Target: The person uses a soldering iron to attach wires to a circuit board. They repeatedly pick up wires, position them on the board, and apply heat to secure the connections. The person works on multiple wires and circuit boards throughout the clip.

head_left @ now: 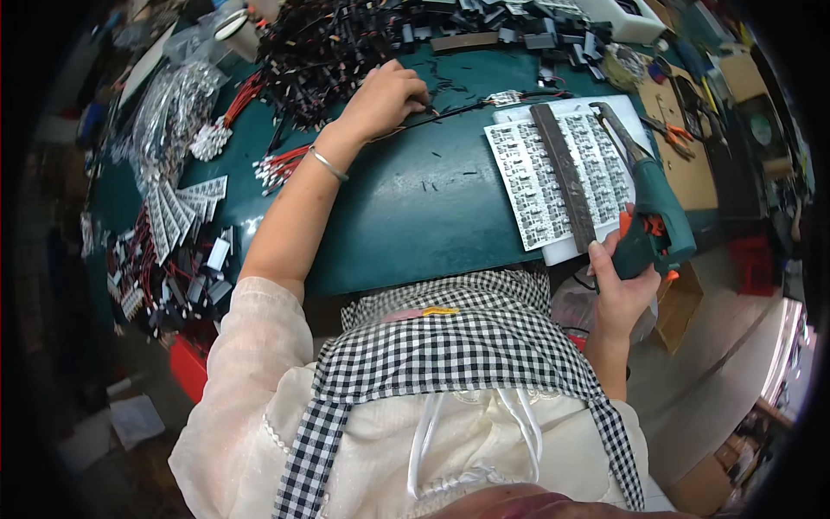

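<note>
My right hand is wrapped round the grip of a green soldering gun, pistol-shaped with an orange trigger. Its dark front end points away from me, over the right edge of a sheet of small white circuit boards. A dark flat bar lies across that sheet, which rests on a white block. At the middle of the table my left hand is closed, fingertips at a thin black cable. The cable runs right to a small pale piece at the sheet's far edge.
A big heap of black wired parts covers the far left of the green table. Red wires with white plugs lie by my left forearm. Left stand plastic bags and board strips. Orange-handled pliers lie right.
</note>
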Available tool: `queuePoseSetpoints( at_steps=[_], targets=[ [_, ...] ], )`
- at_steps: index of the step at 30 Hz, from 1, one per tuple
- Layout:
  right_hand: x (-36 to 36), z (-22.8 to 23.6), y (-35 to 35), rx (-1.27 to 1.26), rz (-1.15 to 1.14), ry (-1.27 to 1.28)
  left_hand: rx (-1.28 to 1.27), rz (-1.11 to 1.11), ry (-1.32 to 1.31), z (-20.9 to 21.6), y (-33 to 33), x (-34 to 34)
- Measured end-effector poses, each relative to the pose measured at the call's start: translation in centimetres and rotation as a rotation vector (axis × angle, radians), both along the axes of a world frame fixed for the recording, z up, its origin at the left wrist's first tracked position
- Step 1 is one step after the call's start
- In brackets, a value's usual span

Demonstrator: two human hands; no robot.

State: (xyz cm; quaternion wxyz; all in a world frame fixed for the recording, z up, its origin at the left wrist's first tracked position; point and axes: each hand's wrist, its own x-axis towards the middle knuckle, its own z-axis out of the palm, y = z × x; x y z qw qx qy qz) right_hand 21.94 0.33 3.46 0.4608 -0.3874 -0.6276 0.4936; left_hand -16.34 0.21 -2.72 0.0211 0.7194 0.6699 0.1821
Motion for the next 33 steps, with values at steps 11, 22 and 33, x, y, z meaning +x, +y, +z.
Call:
queuePoseSetpoints(
  at_steps=[11,22,33],
  targets=[
    [-4.4,1.8,1.8,-0.09,0.102,0.15,-0.223,-0.066,-1.447,6.2,-2.2,7.6],
    [-10.4,1.9,3.9,-0.093,0.226,0.078,-0.566,-0.132,-1.823,7.7,-4.9,10.8],
    [-9.1,0.7,4.4,-0.321,0.439,0.118,-0.773,-0.132,-1.724,7.1,-4.8,11.8]
  ],
)
